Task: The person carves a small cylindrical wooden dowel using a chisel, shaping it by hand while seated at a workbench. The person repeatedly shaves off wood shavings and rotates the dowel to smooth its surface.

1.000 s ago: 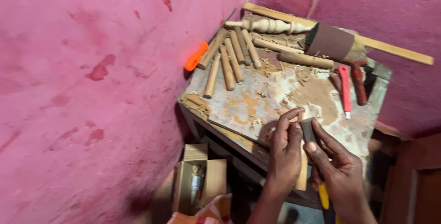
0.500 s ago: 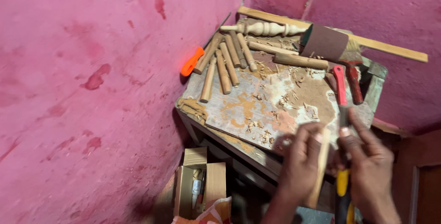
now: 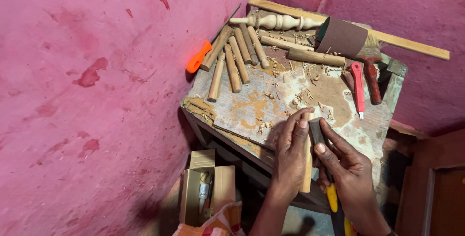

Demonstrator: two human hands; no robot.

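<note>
tool (image 3: pixel 332 198) handle cut off, blade perhaps hidden

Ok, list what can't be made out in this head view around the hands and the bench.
- Wooden stick: its middle is covered by the left hand.
- Dark tool in the right hand: its working end is hidden by the fingers; its yellow handle runs off the bottom edge.
- Open cardboard box: contents too small and dim to identify.
- Orange handle: its thin shaft blurs against the pink wall.
</note>
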